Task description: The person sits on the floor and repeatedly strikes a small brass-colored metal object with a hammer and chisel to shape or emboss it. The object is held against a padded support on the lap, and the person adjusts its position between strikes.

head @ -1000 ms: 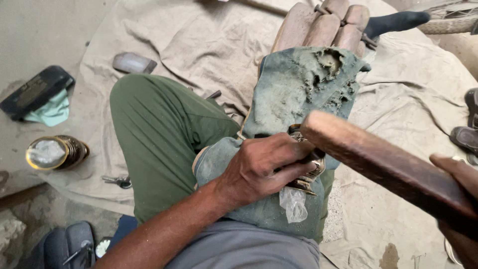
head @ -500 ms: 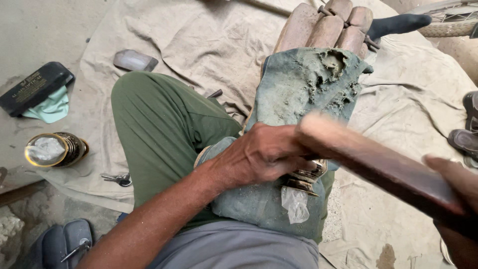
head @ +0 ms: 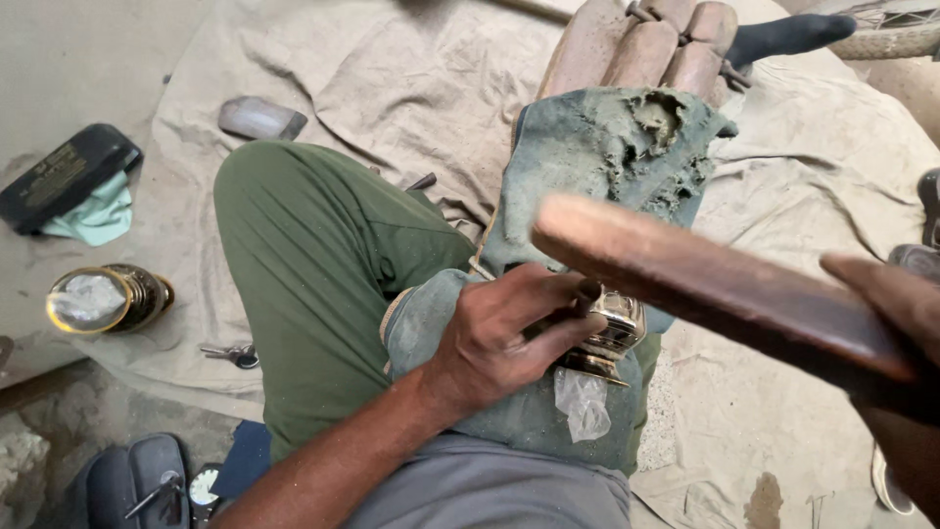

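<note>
Here, seen from above, a person sits on a pale cloth [head: 392, 88] spread over the floor, one knee in green trousers [head: 313, 264] raised to the left. The left hand [head: 504, 338] is clamped around a small brass piece [head: 607, 338], fingers [head: 548, 294] curled over its top, pressing it down on a worn greenish pad [head: 587, 157] draped over the lap. The brass piece is rounded and shiny, with a flared foot, and lies just right of the knuckles; a scrap of clear plastic [head: 583, 402] sits directly below it on the pad. The right hand [head: 896, 323], at the frame's right edge, is closed on the near end of a long wooden bat [head: 705, 284], which slants up and left across the pad, its blurred far end above the brass piece. Whether the wood touches the brass cannot be told. Beyond the pad lie rounded wooden blocks [head: 646, 49]. On the floor to the left stand a stack of brass bowls [head: 103, 294], a black case [head: 64, 176] over a pale green cloth [head: 98, 216], a grey stone [head: 259, 118] and some keys [head: 230, 353].
</note>
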A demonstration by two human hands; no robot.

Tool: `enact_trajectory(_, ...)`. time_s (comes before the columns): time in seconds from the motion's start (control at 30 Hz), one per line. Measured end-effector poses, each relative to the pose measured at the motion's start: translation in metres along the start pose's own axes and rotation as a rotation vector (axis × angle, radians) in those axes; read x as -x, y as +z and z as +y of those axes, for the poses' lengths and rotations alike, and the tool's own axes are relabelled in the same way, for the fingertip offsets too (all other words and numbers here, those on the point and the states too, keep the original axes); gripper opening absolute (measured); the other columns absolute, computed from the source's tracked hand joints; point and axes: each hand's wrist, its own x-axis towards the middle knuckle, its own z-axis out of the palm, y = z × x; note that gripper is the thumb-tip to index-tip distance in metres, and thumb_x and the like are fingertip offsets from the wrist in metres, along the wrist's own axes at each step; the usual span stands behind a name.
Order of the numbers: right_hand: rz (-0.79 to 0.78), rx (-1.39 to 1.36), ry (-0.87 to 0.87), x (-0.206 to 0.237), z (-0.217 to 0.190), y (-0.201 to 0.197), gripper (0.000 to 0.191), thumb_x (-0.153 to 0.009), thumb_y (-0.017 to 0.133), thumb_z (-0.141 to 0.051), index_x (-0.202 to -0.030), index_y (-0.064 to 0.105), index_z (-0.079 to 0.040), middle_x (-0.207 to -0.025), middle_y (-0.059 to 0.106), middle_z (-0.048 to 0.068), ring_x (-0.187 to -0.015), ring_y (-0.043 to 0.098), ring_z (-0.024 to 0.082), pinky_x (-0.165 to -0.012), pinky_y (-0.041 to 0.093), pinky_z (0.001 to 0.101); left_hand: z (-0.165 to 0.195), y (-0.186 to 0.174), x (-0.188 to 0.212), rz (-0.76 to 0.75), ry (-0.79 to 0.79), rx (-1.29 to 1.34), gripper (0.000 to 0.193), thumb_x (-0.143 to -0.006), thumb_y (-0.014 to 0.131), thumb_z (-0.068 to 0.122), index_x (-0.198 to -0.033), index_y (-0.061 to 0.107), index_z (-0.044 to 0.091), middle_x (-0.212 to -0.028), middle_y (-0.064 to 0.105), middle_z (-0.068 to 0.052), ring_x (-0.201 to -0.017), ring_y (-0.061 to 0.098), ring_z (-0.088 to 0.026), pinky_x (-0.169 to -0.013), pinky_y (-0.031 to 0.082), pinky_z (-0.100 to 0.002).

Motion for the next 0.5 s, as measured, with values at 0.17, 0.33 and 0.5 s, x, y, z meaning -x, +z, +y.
enact_trajectory(0.17,0.02,-0.015,-0.02,-0.006,-0.013,-0.007,0.033,-0.083,0.084,-0.009,-0.112,0.071,-0.004,-0.083,0.073,0.013,-0.071,0.07,0.019,-0.083,0.053,0.0306,0.001,0.001,0.007,0.048,0.095,-0.061,0.023,-0.099,0.081,0.009,-0.116,0.066,0.007,-0.099,0.069,-0.006,-0.083,0.073,-0.017,-0.071,0.062,-0.029)
enact_trajectory(0.33,0.078,-0.039,-0.042,-0.007,-0.038,-0.025,0.035,-0.082,0.085,-0.008,-0.114,0.071,-0.004,-0.084,0.073,0.014,-0.072,0.071,0.02,-0.084,0.052,0.0308,0.002,-0.006,0.006,-0.069,0.104,-0.051,0.023,-0.092,0.081,0.006,-0.113,0.07,0.007,-0.092,0.065,-0.006,-0.078,0.069,-0.019,-0.067,0.057,-0.034)
enact_trajectory(0.5,0.291,-0.218,-0.001,0.018,-0.046,-0.008,0.037,-0.081,0.085,-0.007,-0.115,0.071,-0.003,-0.085,0.073,0.014,-0.072,0.072,0.02,-0.085,0.052,0.031,0.008,-0.006,0.007,0.038,0.105,-0.059,0.027,-0.093,0.077,0.006,-0.115,0.063,0.009,-0.099,0.069,-0.007,-0.082,0.072,-0.019,-0.07,0.06,-0.032)
